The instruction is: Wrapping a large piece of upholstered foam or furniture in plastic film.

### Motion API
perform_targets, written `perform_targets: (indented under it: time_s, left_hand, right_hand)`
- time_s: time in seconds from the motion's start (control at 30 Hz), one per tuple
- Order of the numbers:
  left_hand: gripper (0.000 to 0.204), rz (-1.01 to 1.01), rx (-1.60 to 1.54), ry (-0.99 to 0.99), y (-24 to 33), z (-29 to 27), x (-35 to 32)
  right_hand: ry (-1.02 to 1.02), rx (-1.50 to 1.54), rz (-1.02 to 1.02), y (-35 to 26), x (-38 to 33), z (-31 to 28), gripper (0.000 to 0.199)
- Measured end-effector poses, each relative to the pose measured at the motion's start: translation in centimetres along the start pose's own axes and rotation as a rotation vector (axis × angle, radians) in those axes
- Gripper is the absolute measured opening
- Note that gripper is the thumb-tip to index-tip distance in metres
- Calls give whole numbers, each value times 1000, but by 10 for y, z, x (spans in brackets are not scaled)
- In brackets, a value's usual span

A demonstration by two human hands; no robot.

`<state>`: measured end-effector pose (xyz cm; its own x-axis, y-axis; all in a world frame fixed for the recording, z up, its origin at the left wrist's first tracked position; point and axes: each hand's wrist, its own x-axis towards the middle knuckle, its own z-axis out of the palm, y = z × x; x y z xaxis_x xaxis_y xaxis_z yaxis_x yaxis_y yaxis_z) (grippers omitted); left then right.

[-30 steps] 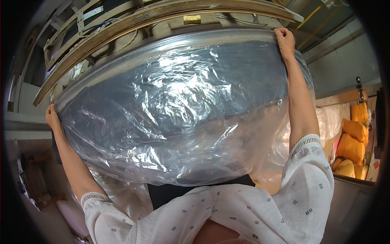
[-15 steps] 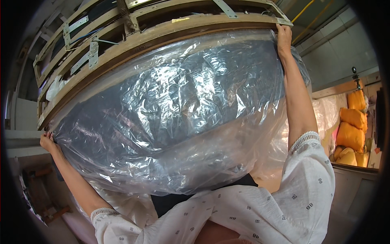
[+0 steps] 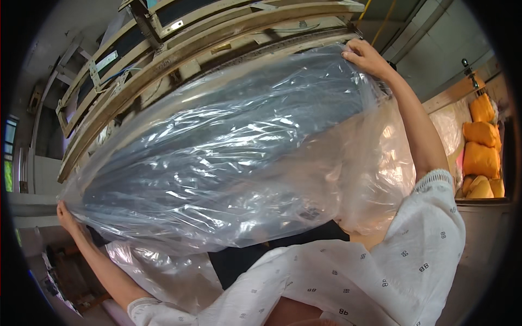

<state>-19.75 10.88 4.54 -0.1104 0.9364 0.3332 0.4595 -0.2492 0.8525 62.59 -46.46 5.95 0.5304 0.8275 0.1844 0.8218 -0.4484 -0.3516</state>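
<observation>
A wide, crinkled sheet of clear plastic film [image 3: 217,152] is stretched between my two hands, with shiny creases running across it. My left hand [image 3: 66,217] pinches its far-left edge, fingers closed. At the upper right, my right hand [image 3: 367,56] grips the film's other edge, thumb bent over it. Something dark lies beneath the film and shows through; I cannot make out what it is. Beyond the film stands a wooden frame [image 3: 206,43] with slats and metal brackets, apart from both hands.
Orange bundles [image 3: 482,157] are stacked on a shelf at the right. More loose plastic [image 3: 163,269] hangs below the film near my left forearm. A coil spring [image 3: 145,27] is fixed to the wooden frame. Yellow cables run at the upper right.
Both hands have come away from the wooden frame's edge, bringing the film nearer to me. The frame's front rail now stands apart from the film, and the film's creases run lengthwise.
</observation>
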Motion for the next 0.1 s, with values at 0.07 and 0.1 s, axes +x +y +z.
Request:
perform_targets:
  time_s: [0.07,0.1]
  left_hand:
    - [30,90,484,-58,-16,-67,32]
    - [33,220,657,14,-27,-87,38]
  right_hand:
    - [-163,492,64,-33,-23,-4,30]
    - [-159,570,111,-57,-36,-10,32]
